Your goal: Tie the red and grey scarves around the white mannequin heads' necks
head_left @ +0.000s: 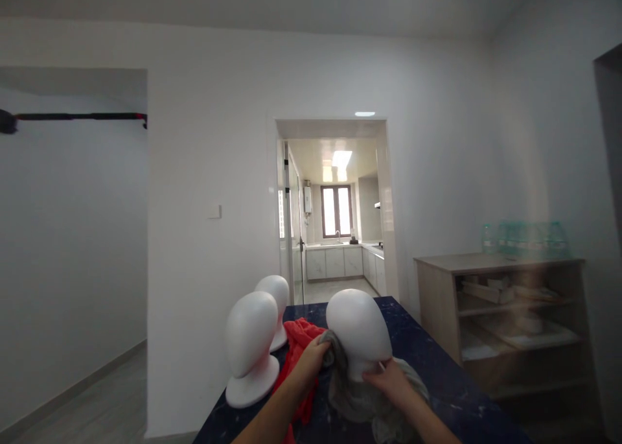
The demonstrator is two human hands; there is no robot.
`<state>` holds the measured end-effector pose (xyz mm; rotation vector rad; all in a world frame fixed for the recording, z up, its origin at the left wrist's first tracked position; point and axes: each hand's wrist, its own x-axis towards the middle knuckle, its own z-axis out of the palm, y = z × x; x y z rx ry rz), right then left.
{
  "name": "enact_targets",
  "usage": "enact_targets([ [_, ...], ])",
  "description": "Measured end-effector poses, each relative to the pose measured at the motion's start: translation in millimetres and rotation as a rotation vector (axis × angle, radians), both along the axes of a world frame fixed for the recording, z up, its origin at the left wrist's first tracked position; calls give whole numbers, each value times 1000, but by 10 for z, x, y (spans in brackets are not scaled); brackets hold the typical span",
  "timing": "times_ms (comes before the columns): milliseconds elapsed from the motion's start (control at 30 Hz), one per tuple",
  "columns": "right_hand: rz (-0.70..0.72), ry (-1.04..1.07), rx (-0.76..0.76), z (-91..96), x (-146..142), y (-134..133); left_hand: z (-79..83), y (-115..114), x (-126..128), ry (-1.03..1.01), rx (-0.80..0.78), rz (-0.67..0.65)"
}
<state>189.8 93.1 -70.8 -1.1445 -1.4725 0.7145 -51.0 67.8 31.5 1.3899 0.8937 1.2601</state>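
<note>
A white foam mannequin head [358, 324] stands upright on the dark blue marbled table [432, 366] in front of me. Grey thin cloth, like a scarf [343, 395], hangs around its neck and lies bunched at the base. My left hand [317, 352] is closed on a gathered end of this scarf, left of the head. At the right side of the neck, my right hand [389, 380] has its fingers curled in, with the grey fabric beside and behind it; its exact grip is partly hidden. Red cloth [302, 332] lies crumpled under my left forearm.
Two more white mannequin heads, a nearer one [251, 337] and a farther one [275, 295], stand along the table's left edge. To the right is a wooden shelf unit [437, 295] with bottles [525, 238] on top. A doorway ahead shows a kitchen with cabinets [335, 262].
</note>
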Motion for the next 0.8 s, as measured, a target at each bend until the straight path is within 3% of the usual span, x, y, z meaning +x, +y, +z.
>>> enact_targets([
  [167,-30,-3,-51,76,-90,67,193,-190,170,-203,-108,-5],
  [267,-28,53,-40,243,-24,17,438,-261,92,-291,-81,79],
  [400,44,218,13,610,283,-232,1045,-318,-137,-564,-78,234],
  [533,35,312,-31,879,621,-411,1741,-304,-312,-749,-23,256],
  [633,-63,312,-30,870,753,-352,2133,-329,-332,-812,61,277],
  [800,-258,189,-85,591,751,-100,2684,-534,-199,-738,154,154],
])
